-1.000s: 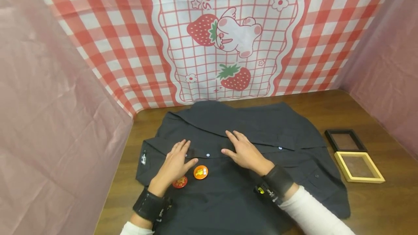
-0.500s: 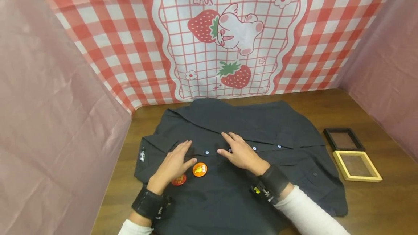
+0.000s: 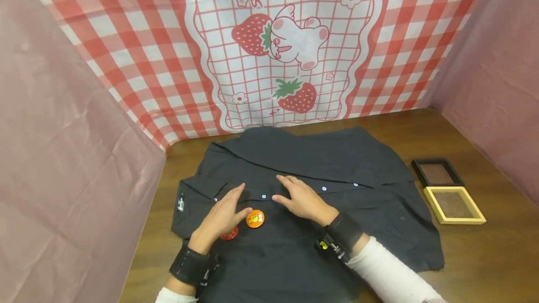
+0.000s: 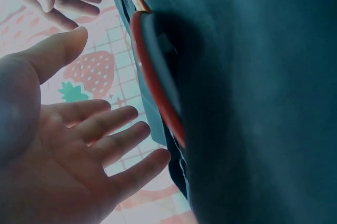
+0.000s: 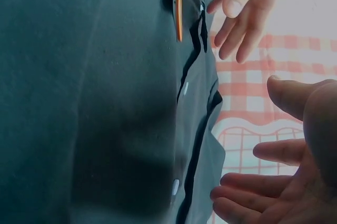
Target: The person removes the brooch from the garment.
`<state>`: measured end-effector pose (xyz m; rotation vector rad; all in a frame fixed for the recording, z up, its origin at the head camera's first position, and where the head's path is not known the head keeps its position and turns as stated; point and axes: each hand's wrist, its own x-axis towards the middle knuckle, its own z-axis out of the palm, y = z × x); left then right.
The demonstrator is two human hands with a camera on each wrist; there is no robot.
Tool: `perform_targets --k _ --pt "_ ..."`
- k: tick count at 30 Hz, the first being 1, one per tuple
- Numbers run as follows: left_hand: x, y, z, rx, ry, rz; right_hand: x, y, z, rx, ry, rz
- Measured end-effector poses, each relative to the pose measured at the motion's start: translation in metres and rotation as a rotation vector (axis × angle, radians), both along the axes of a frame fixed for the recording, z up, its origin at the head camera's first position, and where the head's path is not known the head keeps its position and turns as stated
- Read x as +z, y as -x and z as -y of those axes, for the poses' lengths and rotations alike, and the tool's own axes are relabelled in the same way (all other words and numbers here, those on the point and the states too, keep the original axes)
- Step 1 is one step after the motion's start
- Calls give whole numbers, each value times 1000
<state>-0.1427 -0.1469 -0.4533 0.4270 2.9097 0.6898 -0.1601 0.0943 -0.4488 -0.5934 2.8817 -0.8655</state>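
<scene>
A dark button-up shirt [image 3: 290, 256] lies spread on the table, its collar to the left and its row of pale buttons across the middle. On it rest an orange round badge [image 3: 255, 219] and a red round badge [image 3: 229, 234], the red one partly hidden by my left hand [image 3: 221, 216]. That hand hovers with its fingers extended; the left wrist view shows a gap between it and the shirt. My right hand [image 3: 305, 202] hovers over the button row, fingers relaxed and holding nothing. Seen edge-on, the orange badge [image 5: 179, 10] lies flat in the right wrist view.
To the right of the shirt, a black picture frame [image 3: 419, 173] and a yellow picture frame [image 3: 461, 221] lie together on the wooden table [image 3: 497, 256]. A red-checked strawberry cloth [image 3: 177, 83] hangs at the back, with pink cloth [image 3: 76, 153] at both sides.
The head view has shifted slightly, moving the scene left. My right hand has drifted a little left, towards the left hand. The shirt and badges look unchanged.
</scene>
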Motion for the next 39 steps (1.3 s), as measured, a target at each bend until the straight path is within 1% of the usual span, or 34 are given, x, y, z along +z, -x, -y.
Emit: perform_targets --k 3,6,14,21,27,39 --pt "0 -1 1 14 6 11 0 -1 3 25 -1 -21" --pt "-1 -2 0 9 25 20 0 -3 4 30 2 -33" --pt "-4 -5 -3 7 34 21 -3 -7 7 30 7 -26" --pt "-5 -6 -2 5 27 -1 -3 -8 11 35 9 -18" --pt "-6 -6 -3 17 44 19 -4 -9 13 40 10 -30" --pt "-8 -8 -4 -15 19 -4 -8 -13 17 76 17 -19"
